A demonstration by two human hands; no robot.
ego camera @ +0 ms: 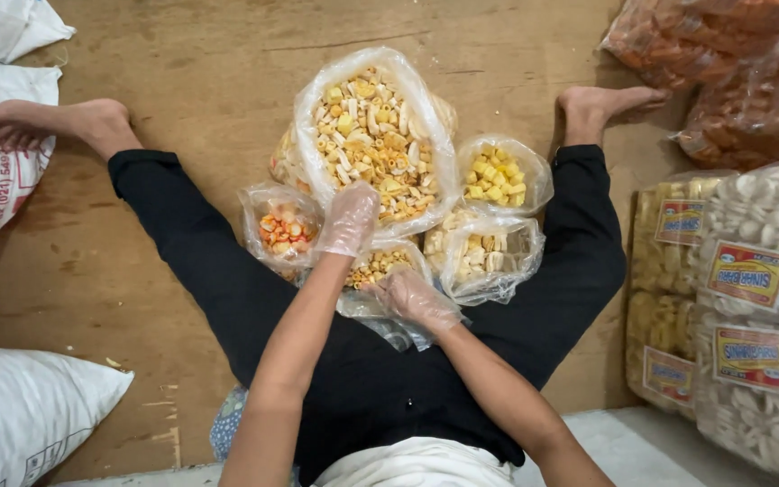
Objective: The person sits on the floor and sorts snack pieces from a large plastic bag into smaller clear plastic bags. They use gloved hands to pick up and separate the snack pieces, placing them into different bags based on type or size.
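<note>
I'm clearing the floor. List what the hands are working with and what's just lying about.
In hand:
left hand, gloved, at the large snack bag
right hand, gloved, holding the small bag

Lying about:
white sacks
labelled cracker packs
orange snack bags

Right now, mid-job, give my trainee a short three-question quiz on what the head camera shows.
1. True or false: both hands wear thin clear plastic gloves.
2. Which bag does the left hand reach toward? A) the big open bag of mixed yellow and white snacks B) the small bag of orange pieces C) a white sack
3. What does the right hand grip?

Key:
1. True.
2. A.
3. The edge of the small clear bag between the legs, partly filled with snacks.
</note>
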